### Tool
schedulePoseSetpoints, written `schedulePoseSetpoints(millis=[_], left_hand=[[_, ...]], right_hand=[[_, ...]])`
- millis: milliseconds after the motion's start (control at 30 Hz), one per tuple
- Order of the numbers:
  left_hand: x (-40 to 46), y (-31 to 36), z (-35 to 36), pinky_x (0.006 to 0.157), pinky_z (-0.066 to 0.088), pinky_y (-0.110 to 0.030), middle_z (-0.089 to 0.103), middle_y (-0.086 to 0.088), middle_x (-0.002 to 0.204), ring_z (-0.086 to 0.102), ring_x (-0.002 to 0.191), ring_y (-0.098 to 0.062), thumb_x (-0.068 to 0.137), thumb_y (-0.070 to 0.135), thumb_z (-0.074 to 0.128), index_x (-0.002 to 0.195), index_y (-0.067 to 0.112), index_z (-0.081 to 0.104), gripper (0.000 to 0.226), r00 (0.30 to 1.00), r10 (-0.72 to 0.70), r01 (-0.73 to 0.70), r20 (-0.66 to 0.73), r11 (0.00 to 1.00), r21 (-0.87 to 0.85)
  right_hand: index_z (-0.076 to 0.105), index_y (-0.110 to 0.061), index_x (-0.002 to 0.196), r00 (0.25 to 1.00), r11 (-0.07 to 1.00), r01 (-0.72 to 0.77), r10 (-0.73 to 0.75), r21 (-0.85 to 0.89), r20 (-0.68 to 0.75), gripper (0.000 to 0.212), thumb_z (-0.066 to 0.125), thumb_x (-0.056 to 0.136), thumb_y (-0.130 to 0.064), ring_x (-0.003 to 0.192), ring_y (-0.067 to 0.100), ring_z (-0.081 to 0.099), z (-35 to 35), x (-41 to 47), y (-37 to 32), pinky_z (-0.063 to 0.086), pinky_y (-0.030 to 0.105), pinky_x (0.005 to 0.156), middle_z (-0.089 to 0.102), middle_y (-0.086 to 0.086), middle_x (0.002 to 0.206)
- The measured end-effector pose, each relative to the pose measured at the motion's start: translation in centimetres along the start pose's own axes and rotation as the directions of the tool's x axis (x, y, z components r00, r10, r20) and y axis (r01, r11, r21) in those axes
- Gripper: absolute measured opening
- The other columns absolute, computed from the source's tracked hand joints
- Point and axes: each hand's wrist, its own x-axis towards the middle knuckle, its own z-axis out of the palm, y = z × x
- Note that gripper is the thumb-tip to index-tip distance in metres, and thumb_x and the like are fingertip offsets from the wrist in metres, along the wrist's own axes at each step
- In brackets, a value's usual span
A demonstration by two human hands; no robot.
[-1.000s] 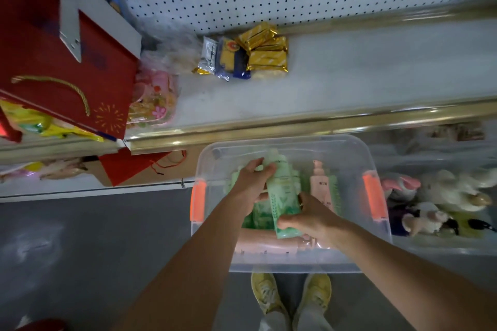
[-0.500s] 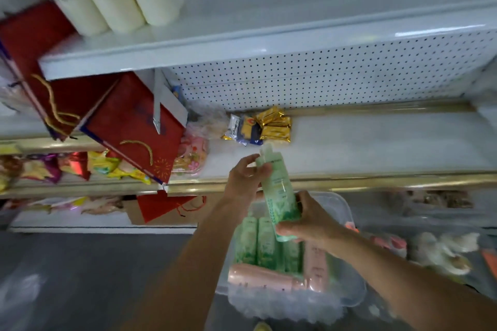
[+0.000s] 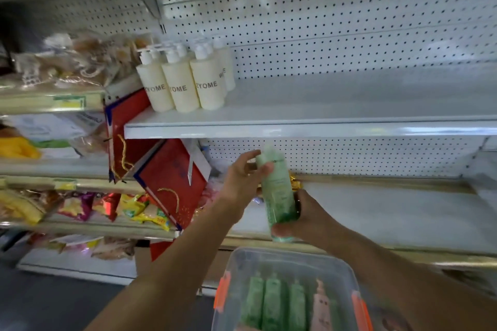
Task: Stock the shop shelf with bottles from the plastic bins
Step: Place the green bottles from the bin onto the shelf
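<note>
Your right hand [image 3: 304, 219] grips the pale green plastic bottle [image 3: 278, 193], hiding its base; your left hand [image 3: 243, 180] pinches its blurred neck, before cream pump bottles [image 3: 185, 83].

Four green bottles [image 3: 278, 191], one pink bottle [image 3: 321, 303]

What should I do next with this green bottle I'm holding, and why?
Probably lift the green bottle, gripped by the left hand and right hand, onto the white shelf beside the cream bottles; bare shelf shows to their right.
</note>
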Motion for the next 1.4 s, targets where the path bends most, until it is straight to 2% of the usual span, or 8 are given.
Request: schedulePoseSetpoints(millis=[200,367,533,700,1033,1133,1333,1400], left_hand=[[2.5,4.9,-1.6,0.079,0.059,-0.041,0.065,-0.011,0.115,0.067,0.1,-0.027,0.088,0.022,0.07,0.126,0.02,0.057,0.04,0.992,0.128,-0.128,-0.022,0.992,-0.019],[5.1,9.2,-3.6,0.073,0.059,-0.035,0.065,-0.013,0.116,0.068,0.097,-0.025,0.091,0.017,0.065,0.122,0.021,0.057,0.032,0.972,0.23,-0.231,0.056,0.973,0.012],[8.7,13.2,-5.6,0.081,0.058,-0.035,0.062,-0.012,0.12,0.065,0.105,-0.026,0.093,0.02,0.062,0.124,0.024,0.055,0.031,0.946,0.296,-0.306,0.133,0.95,0.064],[12.2,16.0,-6.9,0.088,0.057,-0.039,0.062,-0.011,0.122,0.063,0.108,-0.023,0.09,0.019,0.068,0.127,0.019,0.054,0.039,0.922,0.355,-0.373,0.153,0.921,0.114],[18.0,16.7,-7.0,0.093,0.054,-0.042,0.061,-0.005,0.118,0.064,0.104,-0.023,0.083,0.015,0.073,0.121,0.017,0.056,0.042,0.898,0.391,-0.432,0.204,0.869,0.239],[19.3,16.8,-6.7,0.092,0.055,-0.041,0.061,-0.003,0.117,0.064,0.103,-0.022,0.083,0.017,0.074,0.121,0.018,0.056,0.042,0.888,0.399,-0.451,0.231,0.853,0.261],[21.9,17.8,-5.9,0.076,0.052,-0.021,0.057,0.011,0.105,0.061,0.092,-0.012,0.08,0.028,0.077,0.117,0.015,0.057,0.044,0.884,0.438,-0.467,0.164,0.809,0.358],[22.7,17.9,-5.5,0.079,0.05,-0.023,0.056,0.008,0.108,0.06,0.097,-0.016,0.083,0.027,0.074,0.12,0.014,0.054,0.044,0.89,0.426,-0.455,0.162,0.804,0.383]], right_hand=[[0.048,-0.014,0.109,0.993,0.996,0.083,-0.084,-0.02,-0.083,0.061,0.085,0.061,-0.019,0.091,0.015,0.064,-1.2,1.4,-5.6,0.053,0.027,0.065,0.062,0.003,0.103],[0.046,-0.015,0.108,0.981,0.993,0.119,-0.118,-0.004,-0.153,0.054,0.081,0.068,-0.009,0.085,0.027,0.067,-1.1,4.0,-9.4,0.057,0.047,0.075,0.062,0.011,0.102],[0.044,-0.017,0.111,0.942,0.98,0.199,-0.194,-0.008,-0.272,0.06,0.085,0.066,-0.014,0.09,0.016,0.063,-0.9,8.4,-12.7,0.057,0.028,0.066,0.06,0.005,0.102],[0.042,-0.014,0.111,0.891,0.963,0.262,-0.268,-0.068,-0.367,0.063,0.086,0.065,-0.015,0.09,0.013,0.06,-1.2,12.8,-15.5,0.054,0.027,0.068,0.057,0.0,0.1],[0.041,-0.014,0.11,0.835,0.965,0.226,-0.262,-0.133,-0.484,0.063,0.085,0.064,-0.011,0.085,0.012,0.061,-2.4,19.3,-15.5,0.05,0.026,0.064,0.059,-0.002,0.094],[0.039,-0.014,0.11,0.826,0.965,0.216,-0.261,-0.148,-0.499,0.064,0.084,0.066,-0.012,0.088,0.015,0.061,-2.9,20.8,-15.3,0.053,0.033,0.073,0.059,-0.002,0.094],[0.038,-0.015,0.11,0.823,0.966,0.2,-0.258,-0.167,-0.506,0.062,0.082,0.067,-0.012,0.089,0.019,0.061,-3.7,23.9,-15.3,0.052,0.034,0.074,0.059,-0.001,0.097],[0.037,-0.014,0.11,0.821,0.967,0.188,-0.251,-0.172,-0.512,0.06,0.081,0.068,-0.013,0.089,0.02,0.061,-4.0,24.9,-15.3,0.054,0.037,0.075,0.06,0.001,0.098]])
